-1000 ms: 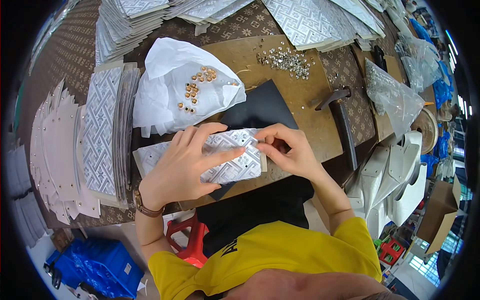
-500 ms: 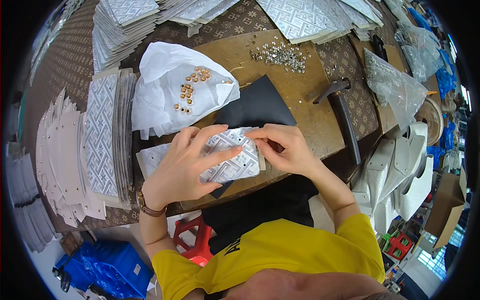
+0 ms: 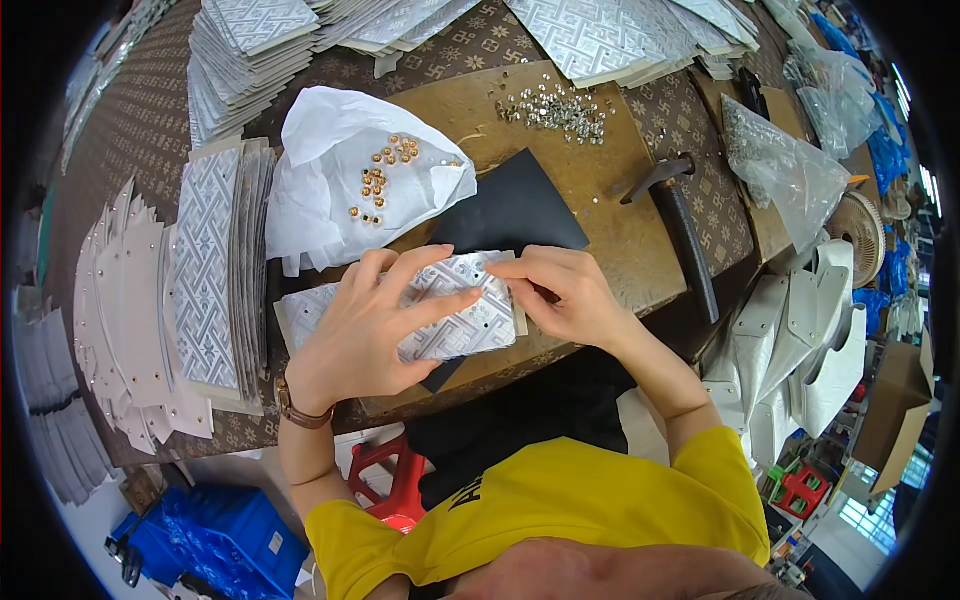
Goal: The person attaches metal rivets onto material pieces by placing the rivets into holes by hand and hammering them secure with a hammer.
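A silver-and-white patterned panel (image 3: 462, 335) with small dark holes lies in front of me on the wooden board, partly over a black sheet (image 3: 517, 205). Across it my left hand (image 3: 365, 325) is spread with fingers apart, the index finger resting on its face and the thumb by its near edge. My right hand (image 3: 565, 295) is closed in a pinch at the panel's right end, its index fingertip beside a hole. Whatever is between those fingertips is too small or hidden to make out. Another patterned piece (image 3: 305, 312) shows left of my left hand.
Gold-coloured studs (image 3: 375, 185) lie on white paper (image 3: 330, 130); silver studs (image 3: 560, 110) are heaped on the wooden board (image 3: 635, 230). A hammer (image 3: 685, 240) lies at the right. Stacked patterned panels (image 3: 205, 275) and studded pale pieces (image 3: 125, 310) stand left. White pieces (image 3: 780, 340) hang over the right edge.
Both hands and the panel keep almost the same place. The whole view has shifted very slightly.
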The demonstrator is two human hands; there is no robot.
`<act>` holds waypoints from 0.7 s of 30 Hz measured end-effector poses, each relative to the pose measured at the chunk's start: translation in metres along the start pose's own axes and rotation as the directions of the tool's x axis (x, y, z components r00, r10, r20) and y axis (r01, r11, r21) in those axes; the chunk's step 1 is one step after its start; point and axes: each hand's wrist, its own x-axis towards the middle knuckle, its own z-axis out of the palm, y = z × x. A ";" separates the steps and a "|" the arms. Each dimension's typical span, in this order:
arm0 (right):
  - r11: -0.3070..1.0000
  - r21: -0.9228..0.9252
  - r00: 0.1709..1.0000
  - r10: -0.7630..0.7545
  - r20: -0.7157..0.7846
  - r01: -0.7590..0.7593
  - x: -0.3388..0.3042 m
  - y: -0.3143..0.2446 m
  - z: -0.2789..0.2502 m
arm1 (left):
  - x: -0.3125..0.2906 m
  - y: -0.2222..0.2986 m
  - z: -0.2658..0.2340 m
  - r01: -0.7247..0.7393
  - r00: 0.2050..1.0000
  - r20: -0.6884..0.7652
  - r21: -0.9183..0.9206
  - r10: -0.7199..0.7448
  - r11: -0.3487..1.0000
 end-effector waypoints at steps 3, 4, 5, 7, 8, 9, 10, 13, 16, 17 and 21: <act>1.000 0.004 1.000 0.010 -0.012 -0.010 0.000 0.001 -0.001 | 0.002 -0.001 -0.001 -0.006 1.000 -0.003 -0.002 0.006 1.000; 1.000 -0.003 1.000 0.000 -0.003 0.000 -0.001 0.001 0.000 | 0.002 0.000 -0.001 -0.008 1.000 0.000 0.000 0.008 1.000; 1.000 -0.010 1.000 -0.010 0.007 0.010 -0.001 0.002 0.000 | 0.002 0.001 -0.002 -0.006 1.000 0.006 0.008 0.006 1.000; 1.000 -0.018 1.000 -0.018 0.010 0.018 -0.002 0.003 -0.001 | 0.002 0.002 -0.002 -0.004 1.000 0.019 0.023 0.003 1.000; 1.000 -0.022 1.000 -0.017 0.005 0.017 -0.002 0.002 0.000 | 0.002 0.003 -0.002 -0.008 1.000 0.022 0.024 0.008 1.000; 1.000 -0.026 1.000 -0.017 0.000 0.017 -0.001 0.002 0.000 | 0.002 0.003 -0.002 -0.004 1.000 0.020 0.023 0.004 1.000; 0.999 -0.030 1.000 -0.017 -0.005 0.017 -0.001 0.002 0.000 | 0.003 0.003 -0.002 0.000 1.000 0.017 0.022 0.000 1.000; 0.999 -0.030 1.000 -0.018 -0.004 0.018 -0.002 0.001 -0.001 | 0.003 0.004 -0.002 0.003 1.000 0.017 0.027 -0.003 1.000; 0.999 -0.031 1.000 -0.022 -0.001 0.022 -0.002 0.001 -0.001 | 0.002 0.005 -0.003 0.001 1.000 0.016 0.036 -0.002 0.999; 0.999 -0.035 1.000 -0.024 -0.001 0.023 -0.001 0.002 -0.001 | 0.002 0.004 -0.003 -0.002 1.000 0.013 0.037 0.002 0.999; 0.999 -0.026 0.999 -0.034 -0.008 0.034 -0.003 0.003 0.000 | 0.001 0.003 -0.003 -0.011 1.000 0.010 0.037 0.011 0.999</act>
